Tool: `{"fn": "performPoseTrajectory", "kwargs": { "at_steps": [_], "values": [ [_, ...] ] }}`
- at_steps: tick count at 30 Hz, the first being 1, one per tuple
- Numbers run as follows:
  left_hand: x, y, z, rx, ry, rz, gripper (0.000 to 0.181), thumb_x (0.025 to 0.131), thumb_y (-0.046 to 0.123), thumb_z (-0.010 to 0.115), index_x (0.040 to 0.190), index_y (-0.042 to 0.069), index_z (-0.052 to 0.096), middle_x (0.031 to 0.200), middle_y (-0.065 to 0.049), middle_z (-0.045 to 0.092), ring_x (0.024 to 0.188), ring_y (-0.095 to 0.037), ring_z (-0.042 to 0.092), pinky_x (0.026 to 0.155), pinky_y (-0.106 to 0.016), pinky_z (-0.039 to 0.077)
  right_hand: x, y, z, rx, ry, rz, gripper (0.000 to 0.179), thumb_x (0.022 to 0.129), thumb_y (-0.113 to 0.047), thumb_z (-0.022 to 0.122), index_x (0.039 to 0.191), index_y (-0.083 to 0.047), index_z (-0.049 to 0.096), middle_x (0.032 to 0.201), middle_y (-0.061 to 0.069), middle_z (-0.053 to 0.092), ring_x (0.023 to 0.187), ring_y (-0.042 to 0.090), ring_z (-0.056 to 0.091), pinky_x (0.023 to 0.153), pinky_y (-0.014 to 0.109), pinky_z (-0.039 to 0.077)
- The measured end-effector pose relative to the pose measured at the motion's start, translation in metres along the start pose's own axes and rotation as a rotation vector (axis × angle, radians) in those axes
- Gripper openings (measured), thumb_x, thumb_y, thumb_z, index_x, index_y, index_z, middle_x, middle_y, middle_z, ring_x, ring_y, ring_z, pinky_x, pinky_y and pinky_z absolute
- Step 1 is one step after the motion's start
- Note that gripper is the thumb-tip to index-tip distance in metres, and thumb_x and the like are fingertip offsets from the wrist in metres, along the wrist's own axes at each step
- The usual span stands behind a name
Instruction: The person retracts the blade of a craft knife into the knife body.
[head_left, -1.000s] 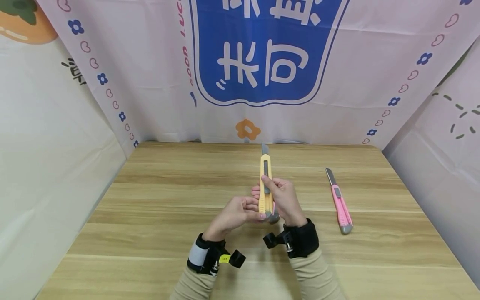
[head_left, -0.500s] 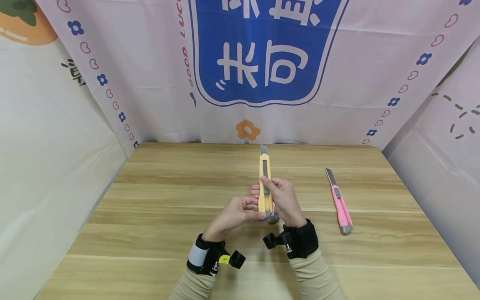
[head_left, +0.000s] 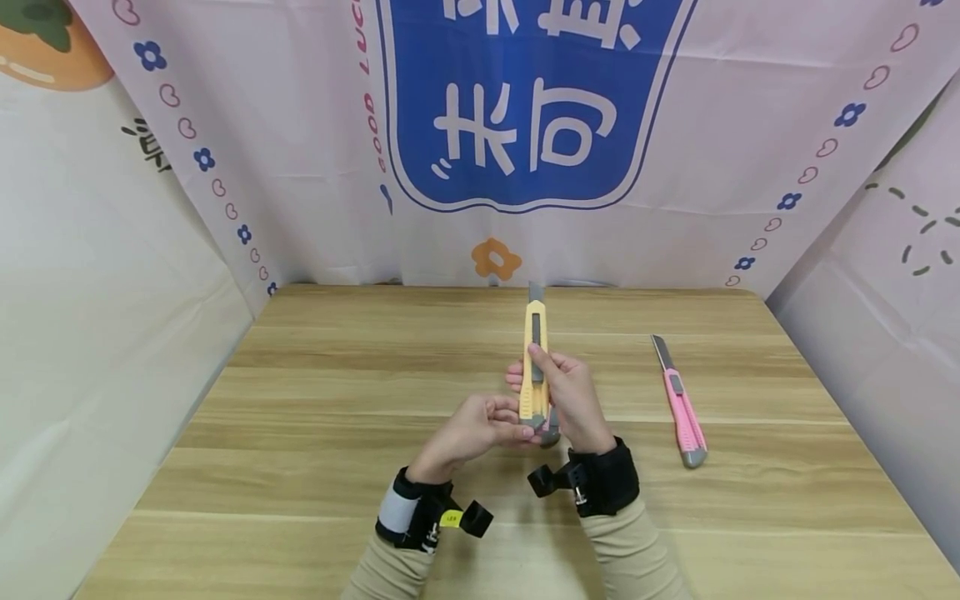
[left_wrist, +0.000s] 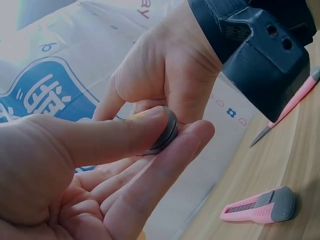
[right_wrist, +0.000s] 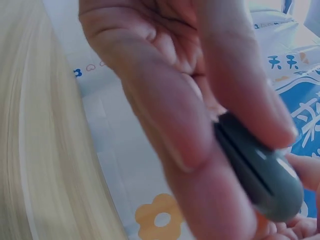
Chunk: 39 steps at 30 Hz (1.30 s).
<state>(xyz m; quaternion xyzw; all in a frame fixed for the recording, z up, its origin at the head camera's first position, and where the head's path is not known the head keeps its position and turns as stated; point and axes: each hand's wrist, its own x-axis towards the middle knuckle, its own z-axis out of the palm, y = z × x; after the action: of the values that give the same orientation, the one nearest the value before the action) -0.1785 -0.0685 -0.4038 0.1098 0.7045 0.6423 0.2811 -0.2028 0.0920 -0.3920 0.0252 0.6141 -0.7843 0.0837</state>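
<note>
A yellow utility knife (head_left: pixel 528 390) with a grey end cap is held in both hands above the table, its blade (head_left: pixel 536 292) extended and pointing away. My left hand (head_left: pixel 476 429) pinches the cap end between thumb and fingers. My right hand (head_left: pixel 576 400) grips the body from the right, thumb on the dark slider strip. Below the hands lies a pink utility knife (left_wrist: pixel 257 205), mostly hidden in the head view, where its grey end (head_left: pixel 551 435) shows. To the right rests another pink utility knife (head_left: pixel 681 412), blade out.
The wooden table (head_left: pixel 337 350) extends to both sides of the hands. A printed white cloth (head_left: pixel 330 200) hangs along its back edge, and pale cloths stand at the left and right sides. Black camera straps (head_left: pixel 603 479) wrap both wrists.
The yellow utility knife has shifted slightly up and to the right in the head view, with the right hand moving along. Both hands keep their hold, and the pink knives lie still.
</note>
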Motion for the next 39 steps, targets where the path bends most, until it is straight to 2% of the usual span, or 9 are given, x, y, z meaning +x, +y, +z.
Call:
{"fn": "performPoseTrajectory", "kwargs": {
  "at_steps": [5,12,19,26,39],
  "values": [
    [-0.0010,-0.0002,-0.0007,0.028,0.036,-0.001,0.031,0.089,0.004,0.065,0.120,-0.001,0.059,0.107,-0.018,0.072,0.101,-0.030,0.071,0.093,-0.036,0.058,-0.0007,0.0010,0.0024,-0.030,-0.002,0.035,0.049,0.099,-0.036,0.053,0.116,0.010,0.060,0.075,-0.003,0.075,0.073,0.010,0.074,0.073,0.028,0.063],
    [-0.0007,-0.0011,-0.0002,0.070,0.031,0.012,0.031,0.089,0.006,0.066,0.118,-0.001,0.061,0.106,-0.018,0.073,0.092,-0.013,0.072,0.085,-0.024,0.058,-0.0013,0.0015,0.0044,-0.014,0.007,0.031,0.045,0.098,-0.033,0.055,0.112,0.009,0.060,0.072,-0.004,0.074,0.070,0.010,0.073,0.071,0.027,0.063],
    [-0.0010,0.0000,0.0007,0.030,0.012,0.008,0.029,0.089,0.004,0.065,0.117,-0.002,0.061,0.103,-0.018,0.073,0.100,-0.030,0.072,0.093,-0.039,0.058,-0.0016,0.0011,0.0029,-0.004,-0.015,-0.011,0.046,0.099,-0.027,0.054,0.113,0.017,0.057,0.071,-0.004,0.074,0.068,0.010,0.073,0.069,0.028,0.063],
    [-0.0008,0.0002,0.0013,0.031,-0.004,0.022,0.031,0.090,0.004,0.064,0.119,-0.003,0.060,0.106,-0.021,0.073,0.101,-0.031,0.071,0.094,-0.041,0.057,-0.0016,0.0018,0.0011,-0.001,-0.030,-0.037,0.048,0.098,-0.026,0.056,0.113,0.020,0.056,0.072,-0.003,0.074,0.070,0.011,0.074,0.071,0.029,0.063],
    [-0.0007,0.0001,-0.0001,0.005,-0.012,0.027,0.032,0.090,0.001,0.063,0.120,-0.005,0.057,0.106,-0.023,0.071,0.099,-0.030,0.072,0.095,-0.044,0.057,-0.0008,0.0034,-0.0009,-0.033,-0.065,-0.052,0.047,0.097,-0.027,0.057,0.114,0.017,0.057,0.077,-0.003,0.075,0.075,0.012,0.074,0.075,0.031,0.063]
  ]
}}
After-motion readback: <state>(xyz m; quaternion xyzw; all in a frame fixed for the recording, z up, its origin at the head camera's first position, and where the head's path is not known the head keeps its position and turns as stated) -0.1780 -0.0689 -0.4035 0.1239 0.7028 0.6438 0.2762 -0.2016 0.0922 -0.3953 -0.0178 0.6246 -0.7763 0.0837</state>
